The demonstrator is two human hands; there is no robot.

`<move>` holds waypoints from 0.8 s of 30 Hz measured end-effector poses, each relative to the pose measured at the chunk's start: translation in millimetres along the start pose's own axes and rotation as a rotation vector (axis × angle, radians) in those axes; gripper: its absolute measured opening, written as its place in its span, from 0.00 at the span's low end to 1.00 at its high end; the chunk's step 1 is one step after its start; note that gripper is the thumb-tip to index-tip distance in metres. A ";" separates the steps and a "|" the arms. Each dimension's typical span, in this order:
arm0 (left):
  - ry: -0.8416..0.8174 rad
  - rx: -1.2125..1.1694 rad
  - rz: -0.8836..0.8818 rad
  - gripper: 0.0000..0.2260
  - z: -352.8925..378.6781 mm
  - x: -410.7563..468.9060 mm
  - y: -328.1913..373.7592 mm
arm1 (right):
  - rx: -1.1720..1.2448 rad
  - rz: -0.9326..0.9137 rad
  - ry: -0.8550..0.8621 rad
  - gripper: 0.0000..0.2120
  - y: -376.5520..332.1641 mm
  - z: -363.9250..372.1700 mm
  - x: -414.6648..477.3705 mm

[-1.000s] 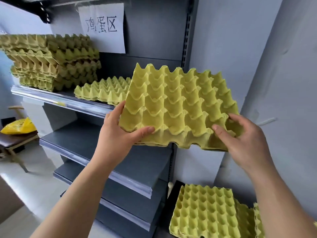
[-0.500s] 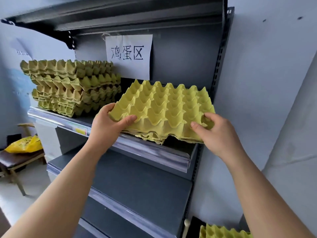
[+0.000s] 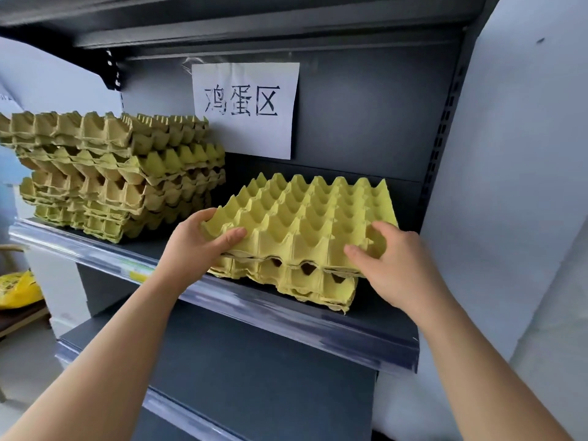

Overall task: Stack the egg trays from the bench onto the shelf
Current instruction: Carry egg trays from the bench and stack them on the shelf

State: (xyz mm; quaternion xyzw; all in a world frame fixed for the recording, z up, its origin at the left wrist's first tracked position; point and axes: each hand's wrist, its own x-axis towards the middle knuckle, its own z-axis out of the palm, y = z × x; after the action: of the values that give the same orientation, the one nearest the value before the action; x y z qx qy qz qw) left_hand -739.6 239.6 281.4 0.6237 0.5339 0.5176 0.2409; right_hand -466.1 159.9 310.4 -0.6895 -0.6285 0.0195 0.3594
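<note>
A yellow egg tray (image 3: pixel 305 218) lies on top of a low pile of trays (image 3: pixel 318 284) on the right half of the dark shelf (image 3: pixel 286 310). My left hand (image 3: pixel 197 246) grips its front left corner, thumb on top. My right hand (image 3: pixel 394 265) holds its front right edge, fingers curled over the rim. The tray sits slightly askew on the pile beneath it. A taller, uneven stack of egg trays (image 3: pixel 111 176) stands on the left half of the same shelf.
A white paper sign (image 3: pixel 246 106) with black characters hangs on the shelf's back panel. Another dark shelf (image 3: pixel 254 377) juts out below, and one runs overhead. A pale wall is on the right. A yellow bag (image 3: pixel 16 289) rests on a stool at far left.
Both hands carried the tray from in front of the shelf up and forward, and lowered it flat onto the low pile. The view rose, so the bench trays dropped out of sight.
</note>
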 end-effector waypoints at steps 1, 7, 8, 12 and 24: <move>-0.023 0.016 0.009 0.32 -0.9 2.6 -3.5 | -0.009 0.018 0.000 0.34 -2.4 4.5 -1.7; -0.114 0.102 0.052 0.34 -1.7 19.9 -17.9 | -0.005 0.141 0.018 0.33 -11.0 23.9 -8.7; -0.125 0.115 0.056 0.33 -0.3 21.6 -19.7 | -0.015 0.156 0.019 0.33 -11.6 26.3 -9.8; -0.123 0.126 0.074 0.29 3.1 24.0 -24.3 | -0.045 0.207 0.041 0.32 -15.1 34.5 -16.6; 0.148 0.340 0.725 0.17 34.3 -22.4 -7.5 | -0.223 0.053 0.297 0.20 -14.4 16.1 -63.5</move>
State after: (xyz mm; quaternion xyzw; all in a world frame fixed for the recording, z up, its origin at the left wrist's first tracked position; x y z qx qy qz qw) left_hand -709.4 230.1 254.3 0.7634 0.3732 0.5169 -0.1031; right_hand -499.3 110.8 278.9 -0.7367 -0.5483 -0.1430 0.3690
